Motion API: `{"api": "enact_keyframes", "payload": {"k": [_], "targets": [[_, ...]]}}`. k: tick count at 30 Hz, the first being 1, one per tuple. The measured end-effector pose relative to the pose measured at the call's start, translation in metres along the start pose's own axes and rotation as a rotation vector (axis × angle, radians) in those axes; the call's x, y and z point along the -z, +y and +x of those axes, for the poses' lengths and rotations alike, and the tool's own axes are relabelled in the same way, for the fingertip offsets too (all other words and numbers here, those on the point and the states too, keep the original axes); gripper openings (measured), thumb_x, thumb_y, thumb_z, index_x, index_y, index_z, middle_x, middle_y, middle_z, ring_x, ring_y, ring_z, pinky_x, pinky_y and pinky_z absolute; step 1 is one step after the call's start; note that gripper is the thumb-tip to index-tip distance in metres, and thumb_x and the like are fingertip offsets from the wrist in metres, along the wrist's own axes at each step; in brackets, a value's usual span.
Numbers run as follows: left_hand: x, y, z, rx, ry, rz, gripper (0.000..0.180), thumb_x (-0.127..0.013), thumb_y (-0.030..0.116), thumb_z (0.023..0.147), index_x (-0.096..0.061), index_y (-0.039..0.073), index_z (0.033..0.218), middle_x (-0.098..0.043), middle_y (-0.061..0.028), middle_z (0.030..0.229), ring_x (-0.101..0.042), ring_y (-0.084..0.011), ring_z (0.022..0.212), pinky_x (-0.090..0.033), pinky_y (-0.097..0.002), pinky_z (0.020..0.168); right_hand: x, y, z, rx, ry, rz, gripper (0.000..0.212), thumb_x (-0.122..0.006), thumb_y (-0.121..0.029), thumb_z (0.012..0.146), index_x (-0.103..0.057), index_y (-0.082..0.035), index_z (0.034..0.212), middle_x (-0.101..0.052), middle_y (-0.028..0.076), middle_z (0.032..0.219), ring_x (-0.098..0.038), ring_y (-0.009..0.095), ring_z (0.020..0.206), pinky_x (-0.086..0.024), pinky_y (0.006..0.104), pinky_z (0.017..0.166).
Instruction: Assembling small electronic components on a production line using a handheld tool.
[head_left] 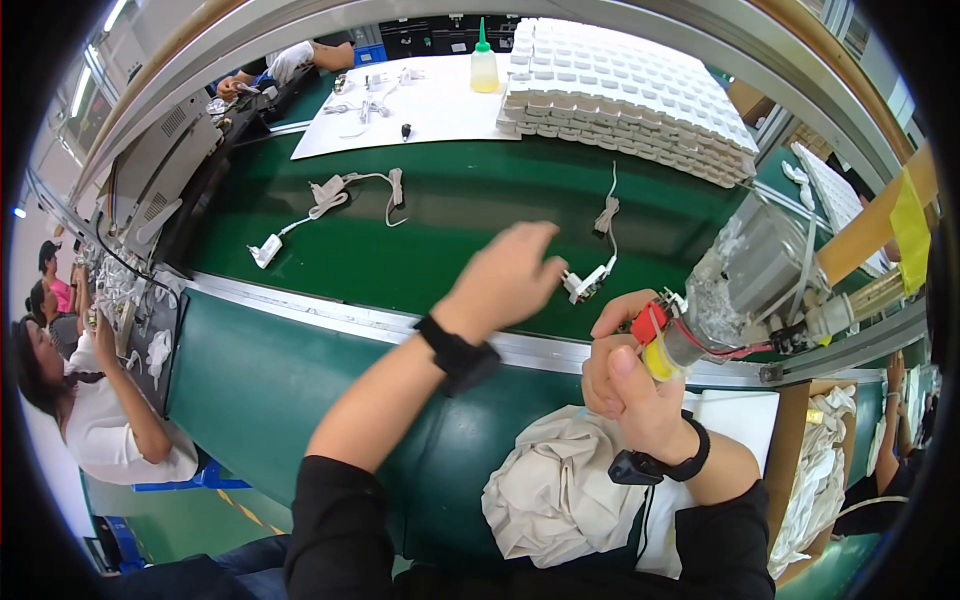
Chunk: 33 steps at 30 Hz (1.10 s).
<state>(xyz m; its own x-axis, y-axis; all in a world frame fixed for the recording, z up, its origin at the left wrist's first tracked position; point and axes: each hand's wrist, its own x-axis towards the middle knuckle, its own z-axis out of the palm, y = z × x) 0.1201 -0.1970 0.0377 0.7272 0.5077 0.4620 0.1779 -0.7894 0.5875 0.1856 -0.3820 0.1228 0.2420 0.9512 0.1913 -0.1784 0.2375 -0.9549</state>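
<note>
A: Reaching over the green table (440,215), the left hand (505,280) hovers with its grip wide, fingers spread just short of the small white plug part (585,285) and touching nothing.

B: Where does that part lie?

A: On the belt, just beyond the metal rail (350,322), with its bundled white cable (607,215) trailing away from the person.

B: And the right hand (625,385)?

A: Its grip is closed around a yellow-and-red tool (655,345), tip pointing toward the clear-shrouded fixture (745,280) on the right.

B: So how should it be done well?

A: I judge it best to pinch the part by its body, not the cable, and keep the tool steady and clear of the crumpled cloth (555,495) below.
</note>
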Motion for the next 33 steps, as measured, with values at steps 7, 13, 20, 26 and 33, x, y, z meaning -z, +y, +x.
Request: {"api": "enact_keyframes", "payload": {"k": [7, 13, 20, 26, 33], "targets": [[0.151, -0.135, -0.047, 0.278, 0.151, 0.924, 0.026, -0.063, 0.018, 0.077, -0.057, 0.003, 0.097, -0.060, -0.0148, 0.096, -0.057, -0.0324, 0.094, -0.047, -0.0458, 0.080, 0.001, 0.000, 0.001, 0.005, -0.021, -0.006, 0.033, -0.052, -0.028, 0.092, -0.033, -0.002, 0.101, -0.033, -0.002, 0.052, -0.028, 0.005, 0.040, -0.024, 0.0213, 0.037], [0.227, -0.191, -0.105, 0.595, -0.048, 1.139, 0.031, -0.068, 0.019, 0.076, -0.058, 0.006, 0.103, -0.062, -0.0112, 0.100, -0.056, -0.0306, 0.101, -0.045, -0.0400, 0.087, -0.002, 0.003, 0.000, 0.022, -0.025, -0.005, 0.031, -0.051, -0.026, 0.092, -0.034, -0.002, 0.100, -0.034, -0.002, 0.052, -0.028, 0.005, 0.040, -0.024, 0.0211, 0.038], [0.208, -0.155, -0.077, 0.760, -0.227, 0.324, 0.033, -0.065, 0.020, 0.082, -0.058, 0.000, 0.107, -0.063, -0.0089, 0.098, -0.063, -0.0224, 0.090, -0.050, -0.0315, 0.077, -0.005, 0.004, 0.000, -0.007, -0.027, 0.025, 0.031, -0.052, -0.025, 0.091, -0.034, -0.002, 0.100, -0.035, -0.002, 0.053, -0.030, 0.005, 0.041, -0.025, 0.0210, 0.038], [0.145, -0.058, -0.040, 0.810, -0.146, -0.870, 0.038, -0.050, 0.025, 0.095, -0.047, 0.004, 0.126, -0.059, -0.0050, 0.110, -0.060, -0.0135, 0.093, -0.050, -0.0270, 0.074, -0.001, 0.004, 0.001, -0.009, -0.010, 0.014, 0.031, -0.053, -0.025, 0.091, -0.034, -0.002, 0.100, -0.035, -0.002, 0.054, -0.030, 0.005, 0.042, -0.025, 0.0210, 0.038], [0.096, -0.004, 0.001, 0.440, 0.027, -1.415, 0.039, -0.044, 0.026, 0.097, -0.040, 0.007, 0.131, -0.053, -0.0060, 0.120, -0.056, -0.0140, 0.099, -0.050, -0.0289, 0.075, 0.000, 0.000, 0.004, -0.016, 0.012, 0.001, 0.031, -0.053, -0.025, 0.091, -0.035, -0.001, 0.100, -0.035, -0.002, 0.053, -0.030, 0.005, 0.041, -0.026, 0.0209, 0.038]]}}
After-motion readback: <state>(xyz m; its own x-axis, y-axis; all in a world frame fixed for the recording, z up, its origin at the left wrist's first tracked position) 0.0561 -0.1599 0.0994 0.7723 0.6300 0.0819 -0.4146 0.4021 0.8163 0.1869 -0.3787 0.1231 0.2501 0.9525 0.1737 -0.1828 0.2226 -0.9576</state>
